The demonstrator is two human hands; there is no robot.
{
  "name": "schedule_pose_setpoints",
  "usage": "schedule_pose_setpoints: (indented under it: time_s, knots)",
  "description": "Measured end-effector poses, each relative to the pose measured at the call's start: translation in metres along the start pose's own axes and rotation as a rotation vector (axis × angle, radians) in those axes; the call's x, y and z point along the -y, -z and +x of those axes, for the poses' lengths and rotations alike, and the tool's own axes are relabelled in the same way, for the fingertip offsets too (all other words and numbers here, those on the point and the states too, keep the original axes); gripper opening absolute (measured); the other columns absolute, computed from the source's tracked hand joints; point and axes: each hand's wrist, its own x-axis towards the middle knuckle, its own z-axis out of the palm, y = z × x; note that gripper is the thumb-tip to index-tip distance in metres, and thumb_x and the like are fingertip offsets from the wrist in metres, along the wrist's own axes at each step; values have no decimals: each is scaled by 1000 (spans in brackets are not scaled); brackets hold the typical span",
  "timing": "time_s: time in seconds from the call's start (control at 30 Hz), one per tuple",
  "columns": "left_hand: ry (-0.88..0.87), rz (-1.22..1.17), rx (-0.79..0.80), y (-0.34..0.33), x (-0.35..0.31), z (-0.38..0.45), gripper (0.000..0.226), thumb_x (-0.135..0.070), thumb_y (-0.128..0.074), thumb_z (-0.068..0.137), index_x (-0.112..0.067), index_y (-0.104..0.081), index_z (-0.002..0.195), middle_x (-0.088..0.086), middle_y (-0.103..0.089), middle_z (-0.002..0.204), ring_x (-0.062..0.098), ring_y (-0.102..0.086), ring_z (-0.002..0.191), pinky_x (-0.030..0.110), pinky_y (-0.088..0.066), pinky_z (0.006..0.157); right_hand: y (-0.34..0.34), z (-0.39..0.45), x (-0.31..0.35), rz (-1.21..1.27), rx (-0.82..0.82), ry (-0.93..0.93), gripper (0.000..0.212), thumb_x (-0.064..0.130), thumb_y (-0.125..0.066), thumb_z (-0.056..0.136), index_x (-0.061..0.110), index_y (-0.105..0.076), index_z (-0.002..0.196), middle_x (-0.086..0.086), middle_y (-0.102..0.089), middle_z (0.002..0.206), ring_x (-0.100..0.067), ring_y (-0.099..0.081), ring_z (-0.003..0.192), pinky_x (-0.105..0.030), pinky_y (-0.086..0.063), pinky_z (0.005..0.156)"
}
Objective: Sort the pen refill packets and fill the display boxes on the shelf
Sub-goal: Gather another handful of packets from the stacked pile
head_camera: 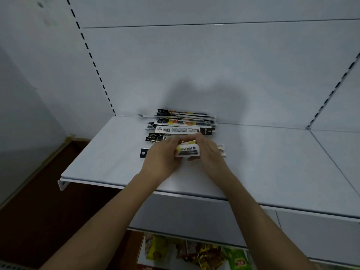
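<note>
Snacks (pixel 194 250): coloured wrappers on the lower tier, nearest the person, well below the grip; no part of the task.
Shelf (pixel 109 168): white metal, front lip between the forearms and the grip; it bears everything listed below.
Left hand (pixel 161 154): fingers curled round the left part of the held packet, thumb side up.
Right hand (pixel 209 151): fingers bent over the right part of the same packet; exactly how the fingertips close is hidden behind the packet.
Packet (pixel 188 151): one long refill packet, white and yellow print with a dark band, held between both hands just above the shelf; its black hang tab sticks out left of the left hand.
Tag (pixel 221 148): a small pale end with a round mark, just right of the right hand; too blurred to say whether it belongs to the held packet.
Pile (pixel 183 123): loose heap of black-and-white refill packets just beyond the grip, running back to the rear panel, lying crosswise and overlapping.
Rear panel (pixel 214 71): plain white, slotted uprights at either side.
Display boxes: none in view.
Step in hand: sorting, by my reading; one packet taken from the pile and being checked or squared up.
Next move calls for: reading the packet's type, then laying it with its like, beside the pile and apart from it; boxes must be found before filling.
</note>
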Motion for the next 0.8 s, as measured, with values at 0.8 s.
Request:
schedule_pose_setpoints:
  time_s: [0.8]
  knots:
    - [-107, -1372, 680, 2, -153, -76, 15, -22, -50, 103, -14, -60, 95, -1, -31, 63, 16, -25, 56, 41, -16, 56, 80, -302, 35, -736, -674, -629, 23, 35, -49, 101, 20, -66, 107, 9, -65, 98, -7, -58, 84, -31, -44, 71]
